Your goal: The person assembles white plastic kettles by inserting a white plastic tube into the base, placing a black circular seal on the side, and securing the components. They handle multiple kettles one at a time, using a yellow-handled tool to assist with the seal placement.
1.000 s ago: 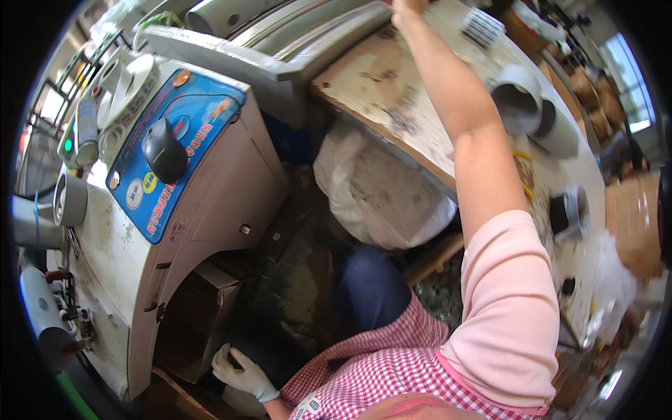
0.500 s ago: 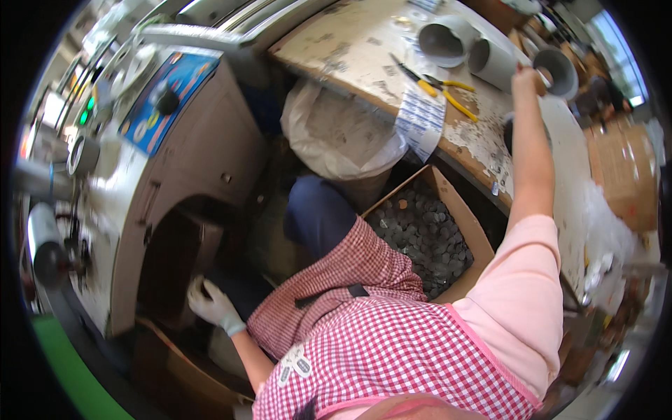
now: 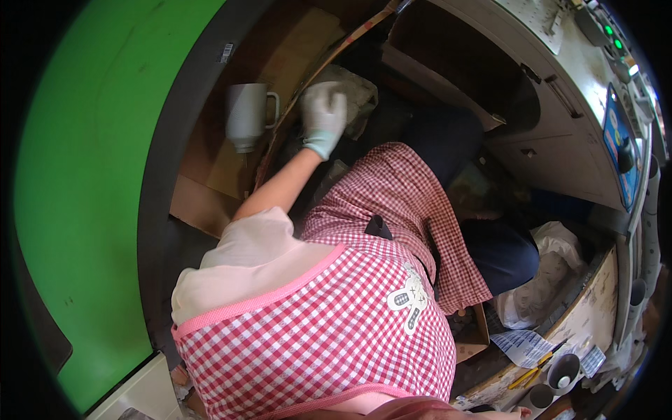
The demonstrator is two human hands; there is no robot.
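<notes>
By the box, left arm outstretched

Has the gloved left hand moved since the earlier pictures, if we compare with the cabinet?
Yes: the left hand has moved away from the cabinet, toward the carton rim.
</notes>
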